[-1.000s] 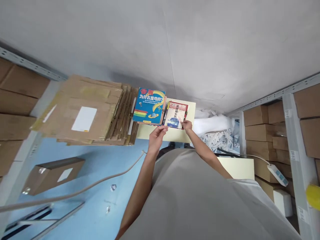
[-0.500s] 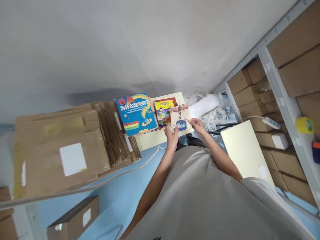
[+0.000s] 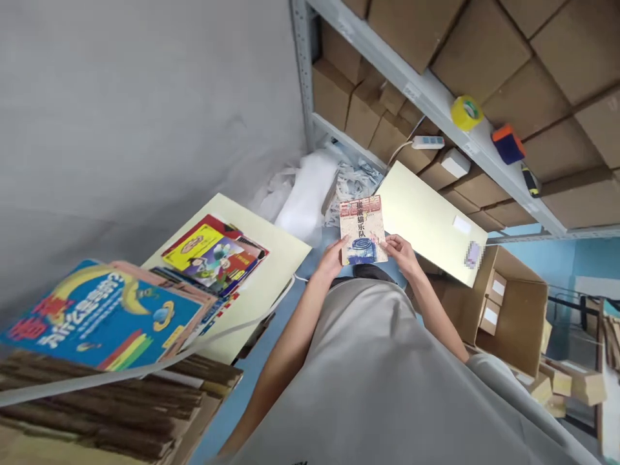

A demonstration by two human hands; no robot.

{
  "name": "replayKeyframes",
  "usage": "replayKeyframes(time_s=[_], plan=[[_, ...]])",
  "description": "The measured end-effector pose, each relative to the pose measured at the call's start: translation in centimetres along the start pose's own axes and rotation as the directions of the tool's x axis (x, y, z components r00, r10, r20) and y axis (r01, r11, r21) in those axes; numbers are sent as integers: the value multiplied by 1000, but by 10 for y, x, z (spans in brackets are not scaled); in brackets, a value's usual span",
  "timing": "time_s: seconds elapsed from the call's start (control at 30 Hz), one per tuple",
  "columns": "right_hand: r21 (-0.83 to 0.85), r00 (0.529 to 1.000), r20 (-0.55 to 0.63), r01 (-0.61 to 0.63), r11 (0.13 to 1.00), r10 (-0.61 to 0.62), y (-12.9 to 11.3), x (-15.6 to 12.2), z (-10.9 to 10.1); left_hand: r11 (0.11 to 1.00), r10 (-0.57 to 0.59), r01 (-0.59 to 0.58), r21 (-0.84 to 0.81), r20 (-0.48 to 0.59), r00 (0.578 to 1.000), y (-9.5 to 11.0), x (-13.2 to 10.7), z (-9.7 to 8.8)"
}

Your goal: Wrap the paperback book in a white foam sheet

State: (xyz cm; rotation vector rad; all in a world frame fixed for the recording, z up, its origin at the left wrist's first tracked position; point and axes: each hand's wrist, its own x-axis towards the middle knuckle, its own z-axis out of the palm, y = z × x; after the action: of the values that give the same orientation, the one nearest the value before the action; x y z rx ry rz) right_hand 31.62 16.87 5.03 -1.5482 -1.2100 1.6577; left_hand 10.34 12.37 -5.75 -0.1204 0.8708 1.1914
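One book (image 3: pixel 362 226), pinched at its sides between the left hand (image 3: pixel 332 259) and the right hand (image 3: pixel 402 254), and over to the left a single cable (image 3: pixel 104 376) cuts across the blue-topped pile (image 3: pixel 104 316), one yellow-topped pile (image 3: pixel 208 255) beyond on the pale desk (image 3: pixel 271 248). Right side, an open carton (image 3: pixel 518 323), two labelled boxes (image 3: pixel 490 316) inside, and one yellow tape roll (image 3: pixel 466 113) up on the shelf (image 3: pixel 421 97)
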Motion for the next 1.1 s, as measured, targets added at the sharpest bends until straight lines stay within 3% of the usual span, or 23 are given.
replayKeyframes(time_s=[0.13, 0.33, 0.47, 0.6, 0.73, 0.87, 1.0, 1.03, 1.1], plan=[[83, 998, -56, -25, 996, 30, 17, 1, -55, 986, -38, 30, 164, 47, 998, -17, 19, 43], [133, 966, -234, 147, 980, -113, 41, 39, -146, 916, 39, -81, 392, 112, 993, -52, 76, 133], [172, 949, -297, 160, 972, -104, 46, 56, -210, 872, 93, -139, 470, 120, 988, -85, 109, 193], [220, 922, -374, 194, 956, -101, 43, 57, -256, 815, 93, -144, 562, 118, 989, -114, 127, 237], [269, 909, -413, 186, 945, -61, 46, 58, -279, 756, 92, -144, 638, 115, 989, -129, 136, 262], [263, 901, -434, 134, 955, -7, 55, 69, -289, 681, 219, -246, 690, 129, 967, -134, 142, 276], [-3, 785, -608, 145, 989, -117, 47, 73, -285, 537, 379, -372, 757, 177, 908, -139, 144, 291], [-39, 784, -601, 162, 986, -153, 41, 73, -281, 490, 411, -395, 777, 194, 891, -140, 143, 295], [-9, 840, -515, 195, 981, -172, 27, 72, -269, 406, 453, -434, 805, 235, 860, -143, 136, 305]])
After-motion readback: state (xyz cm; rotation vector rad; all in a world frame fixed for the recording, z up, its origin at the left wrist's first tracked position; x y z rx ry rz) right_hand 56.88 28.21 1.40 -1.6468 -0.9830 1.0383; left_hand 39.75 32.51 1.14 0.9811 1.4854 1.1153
